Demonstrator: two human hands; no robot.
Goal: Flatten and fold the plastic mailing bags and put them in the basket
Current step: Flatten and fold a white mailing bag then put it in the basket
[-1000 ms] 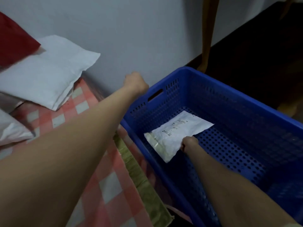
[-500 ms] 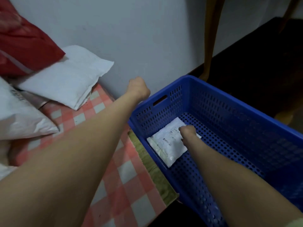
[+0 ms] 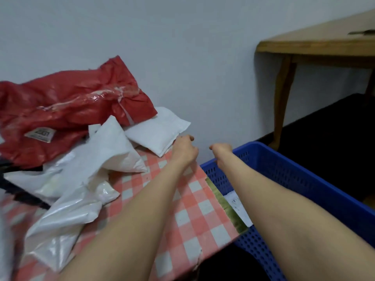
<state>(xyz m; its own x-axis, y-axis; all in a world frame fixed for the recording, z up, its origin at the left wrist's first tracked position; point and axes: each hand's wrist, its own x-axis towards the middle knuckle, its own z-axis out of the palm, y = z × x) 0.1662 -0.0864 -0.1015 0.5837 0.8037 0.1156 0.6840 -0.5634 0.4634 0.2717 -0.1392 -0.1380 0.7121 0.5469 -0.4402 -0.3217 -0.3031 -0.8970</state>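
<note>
Head view. Left grip (image 3: 185, 148): raised over the far edge of the surface (image 3: 194, 209), fingers loosely curled with nothing in them. It is just beside the corner of a plump white bag (image 3: 160, 134); contact not clear.

Right grip (image 3: 222, 151): raised over the far left corner of the basket (image 3: 304, 179), near my left grip. Its fingers bend away from me, so I cannot tell whether they are slack or clenched; nothing shows in them.

Basket: blue perforated plastic, standing just beside the right edge of the surface.

Folded bag (image 3: 236, 203): white with dark print, flat on the basket floor by the wall nearest the surface, partly hidden by my right forearm.

Surface: covered with a pink-and-white checked cloth.

Unfolded stock, left half of the surface: one large crumpled red bag (image 3: 71, 110) with a label, at the back; a heap of white bags (image 3: 97, 169) in front of it, overlapping one another.

Wooden table (image 3: 324, 43): upper right, against the pale wall.
</note>
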